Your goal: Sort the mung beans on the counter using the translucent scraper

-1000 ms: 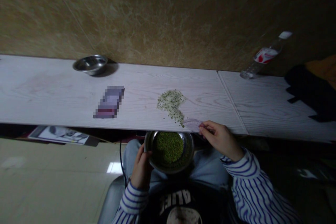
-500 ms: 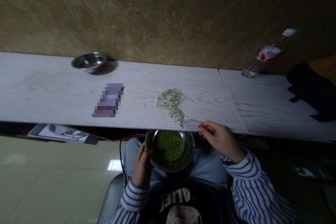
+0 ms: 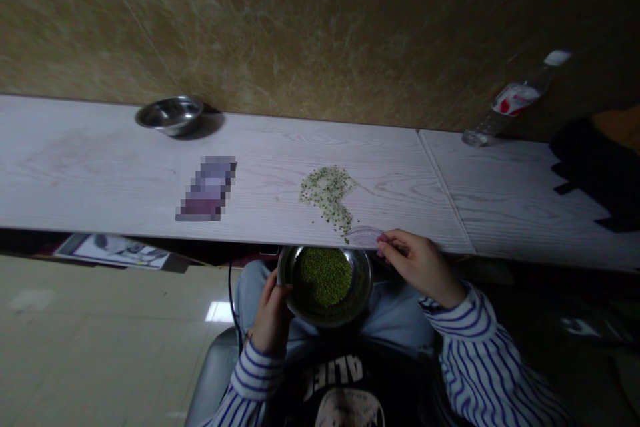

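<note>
My left hand (image 3: 273,317) grips the left rim of a metal bowl (image 3: 363,290), thumb over the edge. Green beans that look like mung beans (image 3: 325,275) lie inside it; the bowl is above my lap, just below the table's front edge. Between the thumb and fingers of my right hand (image 3: 413,260) is the pinkish end of a clear, flat oval plastic piece (image 3: 365,235), whose exact kind I cannot make out. Its tip lies at the lower end of a spread pile of white grains mixed with green beans (image 3: 327,193) on the tabletop.
Another metal bowl (image 3: 170,117) stands at the back left of the pale wooden table (image 3: 260,213). A blurred-out flat item (image 3: 207,188) lies in front of it. At the right are a plastic bottle (image 3: 515,100) and dark cloth (image 3: 595,167). A wall (image 3: 300,33) rises behind.
The view has shifted slightly. Both hands, the bowl of beans, the plastic piece and the pile keep nearly the same places relative to each other.
</note>
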A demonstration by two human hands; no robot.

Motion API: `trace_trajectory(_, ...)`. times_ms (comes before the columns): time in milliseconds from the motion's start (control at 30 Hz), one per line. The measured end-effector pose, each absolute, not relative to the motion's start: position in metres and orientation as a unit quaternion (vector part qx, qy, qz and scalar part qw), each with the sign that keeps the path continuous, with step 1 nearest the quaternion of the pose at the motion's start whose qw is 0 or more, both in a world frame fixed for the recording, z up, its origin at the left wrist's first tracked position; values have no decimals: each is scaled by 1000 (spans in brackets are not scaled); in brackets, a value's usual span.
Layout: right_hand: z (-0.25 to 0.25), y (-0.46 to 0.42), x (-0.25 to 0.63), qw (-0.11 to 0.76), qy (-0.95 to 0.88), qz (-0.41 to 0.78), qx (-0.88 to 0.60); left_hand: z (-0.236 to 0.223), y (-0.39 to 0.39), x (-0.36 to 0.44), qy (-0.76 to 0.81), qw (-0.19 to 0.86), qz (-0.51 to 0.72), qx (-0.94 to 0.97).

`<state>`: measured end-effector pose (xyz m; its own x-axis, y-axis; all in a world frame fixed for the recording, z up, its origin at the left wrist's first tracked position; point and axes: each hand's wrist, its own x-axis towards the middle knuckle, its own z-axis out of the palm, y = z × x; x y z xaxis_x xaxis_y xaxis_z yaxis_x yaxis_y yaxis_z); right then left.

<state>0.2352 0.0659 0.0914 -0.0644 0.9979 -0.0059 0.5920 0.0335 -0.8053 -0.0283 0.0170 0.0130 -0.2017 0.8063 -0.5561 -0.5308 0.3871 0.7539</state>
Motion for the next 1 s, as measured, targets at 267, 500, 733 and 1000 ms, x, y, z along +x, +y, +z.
trace_trajectory(267, 96, 72, 227, 298, -650, 325, -620, 12, 19, -29, 553, 619, 544, 127)
trace_trajectory(500, 98, 83, 219, 287, -661, 313, -618, 10, 19, -32, 538, 631, 547, 117)
trace_trajectory(733, 97, 89, 214, 283, -674, 326, -600, 14, 18, -35, 537, 614, 567, 115)
trace_trajectory(1000, 95, 94, 212, 282, -669, 344, -596, 15, 18, -36, 531, 620, 567, 114)
